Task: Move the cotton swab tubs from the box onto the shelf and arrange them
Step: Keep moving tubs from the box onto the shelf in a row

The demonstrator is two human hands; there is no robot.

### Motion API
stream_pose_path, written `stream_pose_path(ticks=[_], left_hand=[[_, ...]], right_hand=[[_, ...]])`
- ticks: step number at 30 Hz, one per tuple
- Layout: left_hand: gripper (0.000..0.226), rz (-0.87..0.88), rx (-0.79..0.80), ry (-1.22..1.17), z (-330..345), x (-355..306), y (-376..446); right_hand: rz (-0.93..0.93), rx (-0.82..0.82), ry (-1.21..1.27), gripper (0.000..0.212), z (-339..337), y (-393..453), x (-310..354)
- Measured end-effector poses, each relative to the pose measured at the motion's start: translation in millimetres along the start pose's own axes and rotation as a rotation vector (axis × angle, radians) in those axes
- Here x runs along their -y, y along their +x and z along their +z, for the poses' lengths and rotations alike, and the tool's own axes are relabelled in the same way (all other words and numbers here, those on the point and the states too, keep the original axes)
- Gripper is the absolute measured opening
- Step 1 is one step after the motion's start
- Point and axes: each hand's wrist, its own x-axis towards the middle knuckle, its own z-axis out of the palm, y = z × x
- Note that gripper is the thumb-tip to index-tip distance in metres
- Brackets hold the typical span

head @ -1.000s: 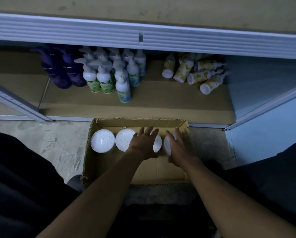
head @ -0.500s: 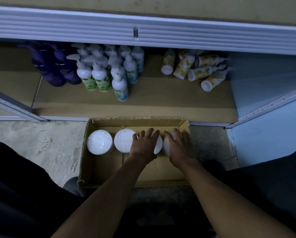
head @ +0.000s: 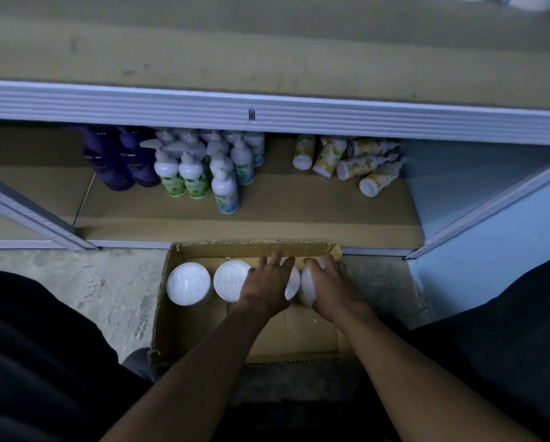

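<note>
A cardboard box sits on the concrete floor just in front of the bottom shelf. Four white cotton swab tubs stand in a row along the box's far wall. The leftmost tub and the second tub stand free with their round lids fully in view, touching or nearly touching each other. The left hand lies palm down over the third tub, fingers spread and curled around its top, grasping it; only the right edge of that lid shows. The right hand wraps over the fourth tub at the box's right end, fingers bent over its far side, gripping it too. Both tubs are low in the box, beside each other.

On the bottom shelf, dark purple bottles stand at left, a cluster of white pump bottles with green and blue labels just beside them, and several yellow-labelled bottles lie tipped over to the right, well apart from the pumps. Above runs the ribbed metal edge of the next shelf, whose brown board looks bare across most of the view
</note>
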Motion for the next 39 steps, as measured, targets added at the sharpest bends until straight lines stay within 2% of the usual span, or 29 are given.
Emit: stream_pose_path(ticks=[4,16,18,21,26,32,39], left_hand=[[0.090,0.017,-0.031,0.004,-31,-2,-9],[0.102,0.028,-0.150,0.055,-134,3,-52],[0.093,0.029,-0.159,0.046,-155,-1,-62],[0.069,0.042,-0.190,0.063,-188,-8,-80],[0.060,0.043,-0.209,0.064,-243,-19,-104],[0.079,0.049,-0.292,0.072,-310,-39,-130],[0.083,0.053,-0.370,0.111,-373,-62,-136]], right_hand=[[-0.007,-0.004,-0.013,0.085,-29,-14,5],[-0.182,-0.081,0.058,0.082,-132,-64,24],[-0.195,-0.076,0.070,0.083,-152,-74,27],[-0.248,-0.105,0.021,0.078,-181,-89,31],[-0.265,-0.172,-0.021,0.097,-229,-113,38],[-0.275,-0.207,0.016,0.093,-294,-144,43],[-0.280,-0.296,-0.127,0.096,-359,-159,40]])
